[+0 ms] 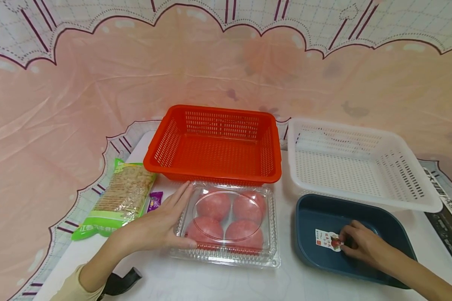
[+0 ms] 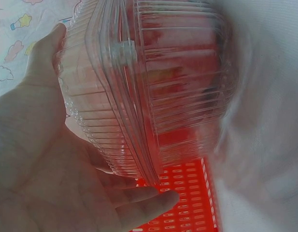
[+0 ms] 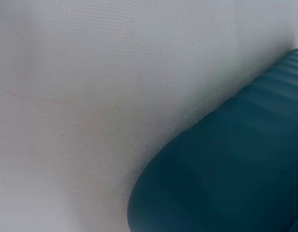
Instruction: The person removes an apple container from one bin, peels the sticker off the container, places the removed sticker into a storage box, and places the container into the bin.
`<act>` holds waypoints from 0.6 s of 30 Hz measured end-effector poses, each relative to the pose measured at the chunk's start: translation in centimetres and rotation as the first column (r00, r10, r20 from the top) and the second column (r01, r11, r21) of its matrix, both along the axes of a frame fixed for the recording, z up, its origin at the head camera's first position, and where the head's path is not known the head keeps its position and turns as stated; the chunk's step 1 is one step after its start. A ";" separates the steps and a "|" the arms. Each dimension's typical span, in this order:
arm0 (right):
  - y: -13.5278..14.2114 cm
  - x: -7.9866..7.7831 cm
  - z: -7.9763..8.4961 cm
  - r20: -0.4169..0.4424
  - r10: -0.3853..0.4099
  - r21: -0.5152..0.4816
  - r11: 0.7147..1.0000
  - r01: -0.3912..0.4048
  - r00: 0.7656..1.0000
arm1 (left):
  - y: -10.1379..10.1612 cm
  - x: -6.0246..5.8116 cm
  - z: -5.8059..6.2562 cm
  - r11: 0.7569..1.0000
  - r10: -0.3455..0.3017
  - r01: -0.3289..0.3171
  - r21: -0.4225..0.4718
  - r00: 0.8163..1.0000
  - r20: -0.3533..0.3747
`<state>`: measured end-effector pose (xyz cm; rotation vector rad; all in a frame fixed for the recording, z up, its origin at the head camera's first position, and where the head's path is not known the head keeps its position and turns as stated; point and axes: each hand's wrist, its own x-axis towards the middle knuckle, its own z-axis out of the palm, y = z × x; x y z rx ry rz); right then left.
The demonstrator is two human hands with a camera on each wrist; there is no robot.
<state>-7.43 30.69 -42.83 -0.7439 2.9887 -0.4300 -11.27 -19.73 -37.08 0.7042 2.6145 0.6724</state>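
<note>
In the head view a clear plastic clamshell box [image 1: 269, 230] holds several round pinkish-red fruits [image 1: 213, 205] under its lid. My left hand [image 1: 160, 225] rests along the box's left side, fingers straight and thumb at the near corner; the left wrist view shows that palm beside the ribbed plastic [image 2: 182, 87]. Over a dark blue basin [image 1: 312, 205], my right hand [image 1: 361, 246] pinches the right end of a small white label [image 1: 327, 240] with a red fruit picture. The right wrist view has only the basin's outer wall [image 3: 226, 174], the hand being out of sight.
A red-orange basket [image 1: 218, 156] stands behind the box, and a white basket [image 1: 342, 167] behind the basin. At left lie a green-and-clear food bag [image 1: 116, 196] and a small purple packet [image 1: 155, 201]. A black box [image 1: 446, 230] lies at the right edge.
</note>
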 end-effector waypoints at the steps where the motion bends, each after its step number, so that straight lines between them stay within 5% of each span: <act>1: 0.0 0.0 0.0 0.010 -0.005 0.002 1.000 0.005 1.000 | 0.0 0.0 0.0 1.000 0.000 0.000 0.001 1.000 -0.001; 18: 0.2 0.3 0.2 0.056 -0.122 0.011 0.993 0.121 0.991 | 0.0 -0.1 0.0 1.000 -0.001 0.001 -0.004 1.000 -0.004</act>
